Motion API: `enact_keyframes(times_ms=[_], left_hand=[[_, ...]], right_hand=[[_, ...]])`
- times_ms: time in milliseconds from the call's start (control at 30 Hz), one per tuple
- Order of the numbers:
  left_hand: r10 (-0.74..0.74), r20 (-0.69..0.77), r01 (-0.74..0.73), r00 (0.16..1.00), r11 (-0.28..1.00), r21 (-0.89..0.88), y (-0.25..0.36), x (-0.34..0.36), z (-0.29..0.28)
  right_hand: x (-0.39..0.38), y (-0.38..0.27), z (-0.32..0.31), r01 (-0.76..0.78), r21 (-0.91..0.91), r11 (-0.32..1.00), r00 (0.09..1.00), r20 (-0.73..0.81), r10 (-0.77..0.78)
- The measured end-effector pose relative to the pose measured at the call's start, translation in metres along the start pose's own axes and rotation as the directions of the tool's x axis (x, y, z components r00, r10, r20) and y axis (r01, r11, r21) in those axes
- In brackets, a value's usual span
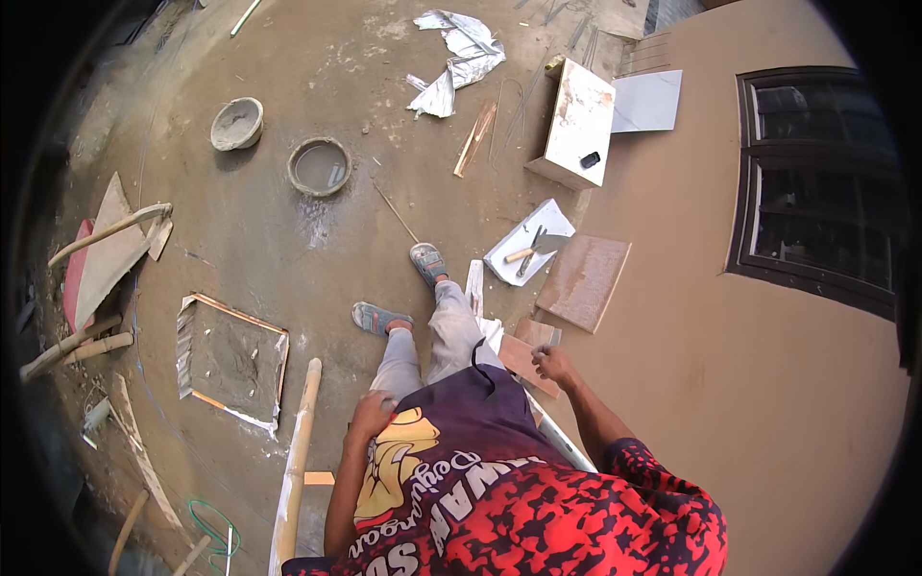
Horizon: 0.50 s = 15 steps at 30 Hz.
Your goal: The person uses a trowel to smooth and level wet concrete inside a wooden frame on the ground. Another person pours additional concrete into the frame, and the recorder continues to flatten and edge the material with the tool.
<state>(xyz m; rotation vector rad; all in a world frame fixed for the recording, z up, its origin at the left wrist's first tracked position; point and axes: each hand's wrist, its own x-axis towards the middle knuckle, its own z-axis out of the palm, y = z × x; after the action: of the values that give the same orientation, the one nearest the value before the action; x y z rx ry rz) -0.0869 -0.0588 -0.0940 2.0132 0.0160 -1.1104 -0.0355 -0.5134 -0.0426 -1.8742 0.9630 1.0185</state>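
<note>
My left hand (373, 415) rests against my left thigh beside the hem of my printed shirt (451, 451); its fingers are partly hidden and I cannot tell how they are set. Out to the right, my right hand (551, 366) hangs with its fingers curled together, over reddish-brown tile pieces (527, 363). Whatever lies in those fingers, if anything, is too small to make out. Ahead of that hand leans a larger brown tile (584, 281). Beyond it, a white tray-like piece (507, 259) carries a trowel (549, 245) and other hand tools.
A white box (579, 123) with a small black object stands near the wall (691, 240). Two mortar basins (301, 188) sit ahead on the wet floor. A framed patch of mortar (284, 360) lies left, near a bamboo pole (296, 461). A wheelbarrow (110, 240) stands far left.
</note>
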Motion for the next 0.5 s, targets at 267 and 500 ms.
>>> enact_keyframes(times_ms=[267, 500], left_hand=[[-0.021, 0.187, -0.013, 0.982, 0.983, 0.181, 0.089, 0.072, -0.011], [-0.137, 0.045, 0.139, 0.990, 0.989, -0.055, 0.173, 0.061, -0.038]], right_hand=[[0.048, -0.151, 0.016, 0.833, -0.292, 0.470, 0.552, 0.499, -0.668], [0.049, -0.168, 0.006, 0.777, -0.287, 0.560, 0.558, 0.726, -0.402]])
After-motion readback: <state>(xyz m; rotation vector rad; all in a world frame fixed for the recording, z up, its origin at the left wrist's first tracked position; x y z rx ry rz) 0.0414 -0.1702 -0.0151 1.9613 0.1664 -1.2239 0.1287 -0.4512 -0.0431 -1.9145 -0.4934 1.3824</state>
